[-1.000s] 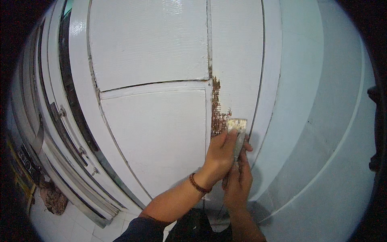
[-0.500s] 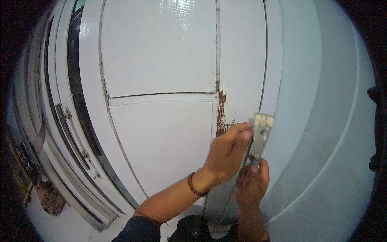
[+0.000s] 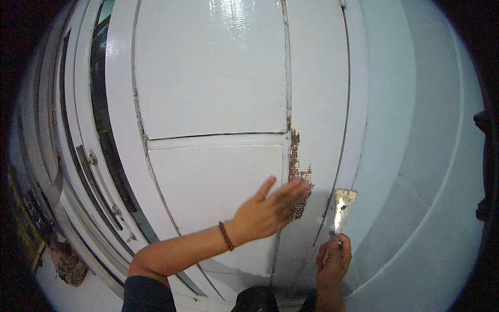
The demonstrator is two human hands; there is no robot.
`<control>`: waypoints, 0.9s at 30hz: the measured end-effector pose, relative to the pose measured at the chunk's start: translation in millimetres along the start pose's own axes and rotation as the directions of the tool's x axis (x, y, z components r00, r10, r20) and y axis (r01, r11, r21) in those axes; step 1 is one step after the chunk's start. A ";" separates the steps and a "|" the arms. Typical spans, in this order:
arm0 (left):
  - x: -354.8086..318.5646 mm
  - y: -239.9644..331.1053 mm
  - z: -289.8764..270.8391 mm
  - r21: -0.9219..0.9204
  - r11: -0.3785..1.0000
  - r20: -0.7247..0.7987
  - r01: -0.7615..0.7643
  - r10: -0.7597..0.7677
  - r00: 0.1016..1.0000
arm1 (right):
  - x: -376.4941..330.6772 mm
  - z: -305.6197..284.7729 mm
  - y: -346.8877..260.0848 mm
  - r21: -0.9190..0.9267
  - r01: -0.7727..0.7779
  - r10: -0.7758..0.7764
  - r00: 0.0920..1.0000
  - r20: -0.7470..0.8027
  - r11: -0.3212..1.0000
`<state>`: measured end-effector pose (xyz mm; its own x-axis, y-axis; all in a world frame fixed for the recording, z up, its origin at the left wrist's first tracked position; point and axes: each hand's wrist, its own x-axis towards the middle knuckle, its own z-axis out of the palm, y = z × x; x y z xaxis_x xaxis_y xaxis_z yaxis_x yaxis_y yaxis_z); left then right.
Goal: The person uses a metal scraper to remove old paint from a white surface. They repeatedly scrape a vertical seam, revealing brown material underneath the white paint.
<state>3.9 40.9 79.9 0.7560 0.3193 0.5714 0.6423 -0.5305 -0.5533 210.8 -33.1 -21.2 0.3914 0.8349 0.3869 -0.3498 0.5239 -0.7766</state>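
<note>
White-painted panelled door, rough brown patch right of centre: brush lightly with outstretched left hand, cannot tell whether touching; hold flat, stained-metal scraper, lower right, firmly in wrapped right hand.

Scraper upright in the right hand, bare patch to its left

The scraper's metal blade rises above the grip, leaning slightly right and widening toward a flat top edge; it is shiny, with pale smears and dark spots. The handle is mostly hidden by the fingers. Left of the grip and somewhat higher, the patch shows ragged, rough brown through the white panelled surface, partly covered by the blurred left hand; contact there cannot be told.
</note>
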 end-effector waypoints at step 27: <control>-50.4 53.9 5.3 -0.679 -0.734 0.562 0.009 -0.512 0.650 | -50.9 78.0 25.0 -0.105 -0.198 0.224 0.855 0.468 0.975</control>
<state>1.1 0.4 18.0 0.2332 0.9204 0.3139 -0.5510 -0.1410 0.8225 115.6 -49.4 -21.5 -0.1424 0.9100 0.3893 -0.3293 0.3274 -0.8857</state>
